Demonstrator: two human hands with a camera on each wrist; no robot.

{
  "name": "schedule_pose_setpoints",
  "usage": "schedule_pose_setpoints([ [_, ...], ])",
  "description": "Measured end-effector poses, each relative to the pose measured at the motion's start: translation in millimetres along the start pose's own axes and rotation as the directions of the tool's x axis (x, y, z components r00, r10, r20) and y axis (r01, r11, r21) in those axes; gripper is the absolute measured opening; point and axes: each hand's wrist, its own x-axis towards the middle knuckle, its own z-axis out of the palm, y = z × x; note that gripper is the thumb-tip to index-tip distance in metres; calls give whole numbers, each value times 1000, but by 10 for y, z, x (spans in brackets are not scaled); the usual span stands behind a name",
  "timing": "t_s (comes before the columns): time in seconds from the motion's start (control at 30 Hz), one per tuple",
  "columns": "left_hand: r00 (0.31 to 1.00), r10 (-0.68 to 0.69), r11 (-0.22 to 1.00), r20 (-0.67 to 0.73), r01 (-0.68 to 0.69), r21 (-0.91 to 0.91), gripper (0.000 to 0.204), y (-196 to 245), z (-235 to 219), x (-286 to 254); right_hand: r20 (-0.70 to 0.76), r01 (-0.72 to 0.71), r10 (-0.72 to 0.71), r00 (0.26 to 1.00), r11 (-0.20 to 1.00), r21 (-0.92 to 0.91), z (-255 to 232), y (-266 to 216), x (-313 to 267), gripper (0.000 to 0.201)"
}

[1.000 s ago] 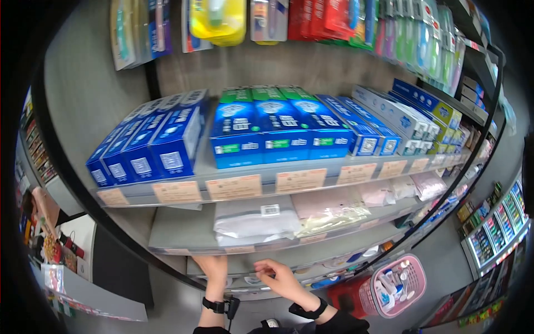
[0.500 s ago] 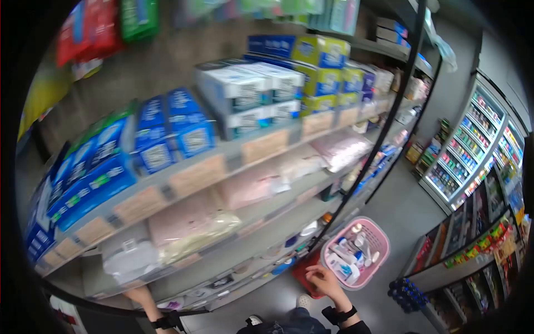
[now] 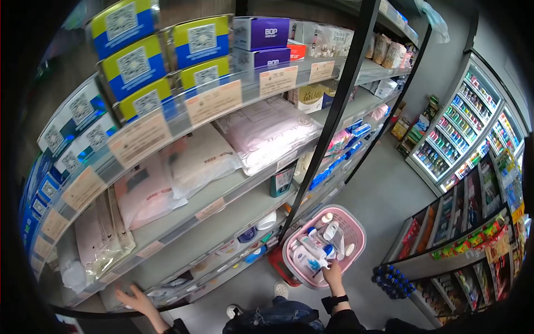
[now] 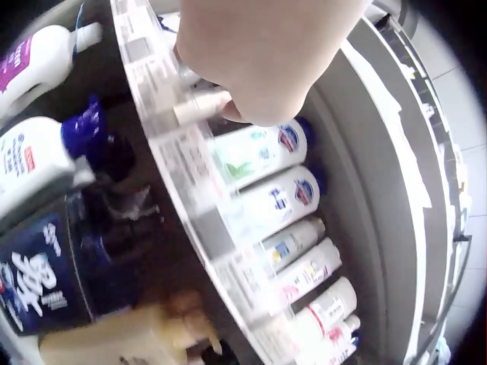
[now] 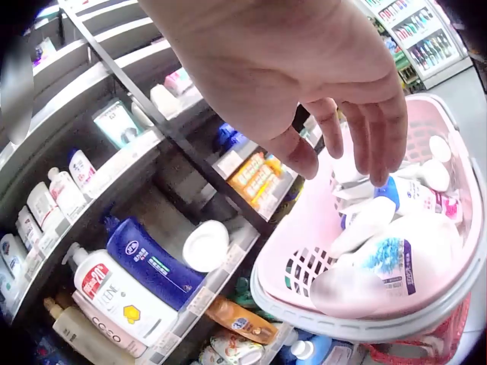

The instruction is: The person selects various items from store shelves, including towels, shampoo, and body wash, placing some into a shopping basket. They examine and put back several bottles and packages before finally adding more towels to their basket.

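My right hand [image 3: 334, 276] reaches down over the pink basket [image 3: 349, 224], which holds several white bottles. In the right wrist view, the fingers of this hand [image 5: 304, 87] hang loosely bent above the bottles, the thumb apart from them. Just under the fingertips is a blue-capped bottle [image 5: 389, 194]; a large white bottle with a blue flower print [image 5: 384, 258] lies nearer. My left hand [image 3: 139, 303] is at a lower shelf, fingers spread. In the left wrist view, that hand [image 4: 262, 57] hangs over a row of white bottles [image 4: 262, 154], fingertips mostly hidden.
A black shelf post [image 3: 328, 131] stands beside the basket. Packaged towels [image 3: 203, 158] and boxes [image 3: 261, 33] fill the upper shelves. Pump bottles [image 5: 125, 296] stand on a low shelf. Another rack [image 3: 473, 245] is across the aisle, and drinks fridges [image 3: 461, 122] stand at the back.
The head view has swung right along the shelves. My right hand has moved from beside the shelf to over the bottles in the basket. My left hand stays by the lower shelf.
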Motion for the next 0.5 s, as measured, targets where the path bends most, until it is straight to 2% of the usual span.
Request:
schedule_pose_setpoints([
  [0.07,970,214,971,113,-224,86,37,607,56,-259,-3,131,-131,991,990,-53,172,180,258,47],
  [0.1,973,208,971,102,-218,100,37,813,85,-365,56,80,-78,995,996,-40,226,223,381,50],
  [0.13,951,237,938,198,-277,207,35,991,115,-456,69,96,-93,993,995,-36,232,197,470,50],
  [0.17,923,249,890,294,-338,306,34,1100,154,-493,145,100,-82,986,987,-125,218,128,538,53],
  [0.2,929,241,888,281,-328,324,34,1148,182,-494,219,113,-66,974,971,-213,215,41,613,56],
  [0.27,917,211,876,339,-331,350,36,1206,197,-514,290,153,-90,953,967,-205,362,111,811,60],
  [0.33,929,187,874,318,-305,379,37,1210,207,-520,379,245,-124,917,926,-288,522,212,963,62],
  [0.37,929,177,876,325,-299,379,38,1234,203,-517,395,215,-71,916,918,-332,571,187,985,67],
  [0.4,928,167,878,333,-294,379,38,1245,197,-520,410,236,-86,908,913,-332,610,166,1024,67],
  [0.47,930,158,879,332,-286,383,38,1204,193,-531,415,246,-23,909,835,-493,657,126,1068,70],
  [0.5,928,167,878,334,-294,378,39,1184,202,-533,418,228,60,906,765,-603,702,76,1082,70],
])
